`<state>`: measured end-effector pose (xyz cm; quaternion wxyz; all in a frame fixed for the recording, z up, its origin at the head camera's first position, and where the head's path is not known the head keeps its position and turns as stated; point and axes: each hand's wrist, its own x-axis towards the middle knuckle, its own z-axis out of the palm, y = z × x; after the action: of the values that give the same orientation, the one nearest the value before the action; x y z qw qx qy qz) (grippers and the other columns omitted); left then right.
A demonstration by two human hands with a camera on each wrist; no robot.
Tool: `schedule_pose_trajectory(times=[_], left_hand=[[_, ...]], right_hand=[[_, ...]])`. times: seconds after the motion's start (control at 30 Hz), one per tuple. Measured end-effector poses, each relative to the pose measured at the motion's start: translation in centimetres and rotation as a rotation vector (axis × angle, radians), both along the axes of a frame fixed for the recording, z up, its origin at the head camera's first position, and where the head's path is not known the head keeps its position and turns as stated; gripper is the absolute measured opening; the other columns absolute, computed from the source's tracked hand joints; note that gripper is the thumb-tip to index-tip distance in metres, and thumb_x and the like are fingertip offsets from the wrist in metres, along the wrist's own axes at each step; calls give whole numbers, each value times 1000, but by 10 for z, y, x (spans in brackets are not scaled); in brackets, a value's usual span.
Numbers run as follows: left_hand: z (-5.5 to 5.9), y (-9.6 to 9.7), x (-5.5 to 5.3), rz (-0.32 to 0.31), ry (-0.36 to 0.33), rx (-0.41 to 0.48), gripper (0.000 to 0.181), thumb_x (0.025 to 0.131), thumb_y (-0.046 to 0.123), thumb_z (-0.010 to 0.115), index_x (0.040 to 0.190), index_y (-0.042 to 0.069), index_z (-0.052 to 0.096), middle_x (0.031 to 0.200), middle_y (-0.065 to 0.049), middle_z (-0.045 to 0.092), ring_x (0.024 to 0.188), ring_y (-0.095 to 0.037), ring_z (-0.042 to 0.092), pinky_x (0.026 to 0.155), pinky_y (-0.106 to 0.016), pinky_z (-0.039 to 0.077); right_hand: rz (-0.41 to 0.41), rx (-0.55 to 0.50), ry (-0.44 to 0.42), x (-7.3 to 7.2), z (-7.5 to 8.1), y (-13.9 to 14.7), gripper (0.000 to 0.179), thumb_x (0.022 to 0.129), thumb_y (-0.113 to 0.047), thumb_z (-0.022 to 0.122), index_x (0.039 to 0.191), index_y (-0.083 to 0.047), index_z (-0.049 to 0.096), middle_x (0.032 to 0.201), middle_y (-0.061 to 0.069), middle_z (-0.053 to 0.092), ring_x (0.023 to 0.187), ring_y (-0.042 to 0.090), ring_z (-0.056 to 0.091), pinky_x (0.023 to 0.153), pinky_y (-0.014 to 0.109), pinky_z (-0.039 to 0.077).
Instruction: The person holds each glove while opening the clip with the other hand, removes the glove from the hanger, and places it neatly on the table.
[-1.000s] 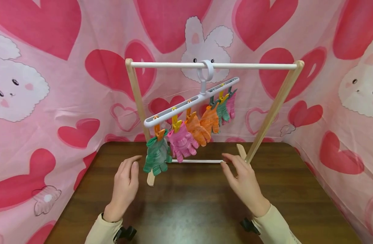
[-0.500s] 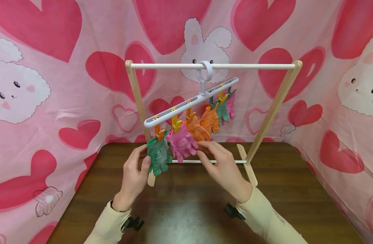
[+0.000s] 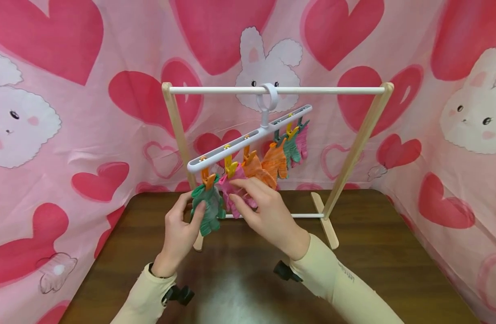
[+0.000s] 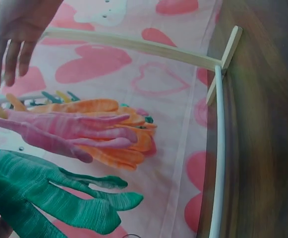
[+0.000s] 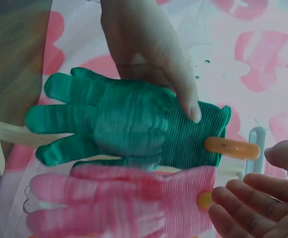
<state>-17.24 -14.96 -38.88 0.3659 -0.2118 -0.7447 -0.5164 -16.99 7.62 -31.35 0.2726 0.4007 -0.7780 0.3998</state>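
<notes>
A green knitted glove [image 3: 213,211] hangs from the hanger's near end by an orange clothespin [image 5: 231,148]. My left hand [image 3: 178,234] pinches it at the cuff side, thumb on the front and fingers behind. My right hand [image 3: 272,218] is raised beside it, thumb and fingers apart, holding nothing. In the right wrist view its fingertips are close to the orange clip and to the yellow clip [image 5: 204,201] of the pink glove [image 5: 109,203]. From the head view the right hand covers part of that pink glove.
The white hanger [image 3: 223,153] hangs slantwise from the rod [image 3: 313,90] of a wooden stand [image 3: 355,148]. Farther along it hang orange gloves [image 3: 275,159], another green glove [image 3: 290,150] and a pink one. The stand's feet rest on a brown table [image 3: 240,288] before a heart-print cloth.
My left hand has come in from the left and taken hold of the green glove. The right hand has moved left and up from the stand's lower bar to the pink glove.
</notes>
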Motion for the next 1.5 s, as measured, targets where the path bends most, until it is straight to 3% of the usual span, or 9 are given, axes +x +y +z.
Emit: schedule_pose_trajectory(times=[0.23,0.43,0.67,0.93,1.03,1.5], left_hand=[[2,6,1,-40,6,80,24,96,-9,66,119,-1,70,107,-17,73,95,-9,68,87,-17,54],[5,8,4,-56,-18,128,21,97,-11,63,116,-3,70,96,-19,72,85,-6,67,76,-17,55],[4,10,7,-38,-85,159,14,100,-7,62,112,-5,68,87,-17,69,75,-7,64,66,-18,54],[2,11,8,-28,-81,161,14,100,-6,62,112,-4,68,88,-18,70,75,-5,65,66,-17,54],[2,10,9,-29,-68,155,14,99,-7,62,112,-4,68,91,-18,71,77,-5,65,67,-17,54],[1,8,13,-29,-51,121,18,97,-10,65,113,-5,68,99,-20,74,85,-6,67,78,-17,56]], right_hand=[[27,-9,4,-2,11,-14,35,95,-10,76,127,-1,66,112,9,68,93,13,65,81,26,59],[15,-13,-31,-7,12,-23,44,94,-6,76,136,0,63,111,11,69,83,14,60,76,31,60],[53,-34,-192,-14,15,-30,45,97,-12,74,140,-3,63,112,7,71,72,11,58,68,23,56],[168,-121,-459,-20,20,-35,40,100,-14,70,138,-5,63,86,11,70,60,32,66,49,32,52],[175,-151,-523,-20,21,-36,37,99,-15,71,135,-7,64,81,12,69,60,36,65,50,38,54],[124,-197,-501,-17,20,-38,27,97,-20,76,122,-13,71,77,10,68,58,26,63,44,35,48]])
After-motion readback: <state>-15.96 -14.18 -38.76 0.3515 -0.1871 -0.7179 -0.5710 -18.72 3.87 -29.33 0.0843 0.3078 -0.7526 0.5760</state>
